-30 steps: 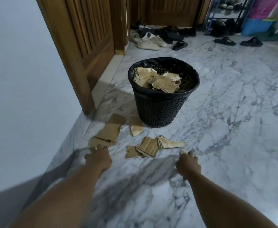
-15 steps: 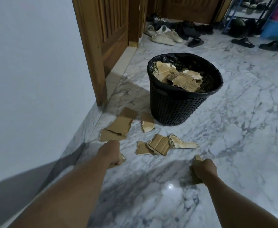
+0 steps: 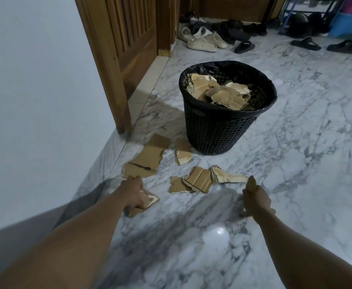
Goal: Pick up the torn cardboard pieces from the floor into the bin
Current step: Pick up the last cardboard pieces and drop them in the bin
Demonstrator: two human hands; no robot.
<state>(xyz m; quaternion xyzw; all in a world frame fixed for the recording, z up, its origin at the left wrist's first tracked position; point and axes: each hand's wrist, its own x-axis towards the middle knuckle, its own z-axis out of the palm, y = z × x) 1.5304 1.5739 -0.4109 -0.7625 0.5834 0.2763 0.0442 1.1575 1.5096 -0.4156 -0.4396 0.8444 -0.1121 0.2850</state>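
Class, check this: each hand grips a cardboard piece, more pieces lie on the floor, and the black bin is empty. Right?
Not quite: the head view shows the black bin holding torn cardboard. The rest stands.

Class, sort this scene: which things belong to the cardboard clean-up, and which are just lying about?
Job: bin, floor cardboard, binned cardboard, left hand holding a scrap, right hand holding a strip.
Lying about: pale shoes, black sandals, door, blue tub.
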